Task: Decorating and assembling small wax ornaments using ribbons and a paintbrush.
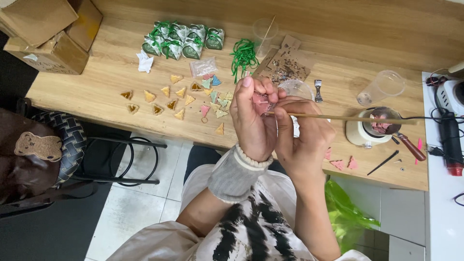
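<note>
over the counter (pixel 121 72), your left hand (pixel 253 118) pinches a pink piece (pixel 262 103), right hand (pixel 299 133) grips the stick (pixel 348 117); many triangles (pixel 166 99) done, pink ones (pixel 340 163) left.

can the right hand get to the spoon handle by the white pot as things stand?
Probably yes. The spoon's wooden handle sticks out past the white pot with bare tabletop around it. But the right hand is pinching a thin bamboo stick, which it would likely need to put down first.
</note>
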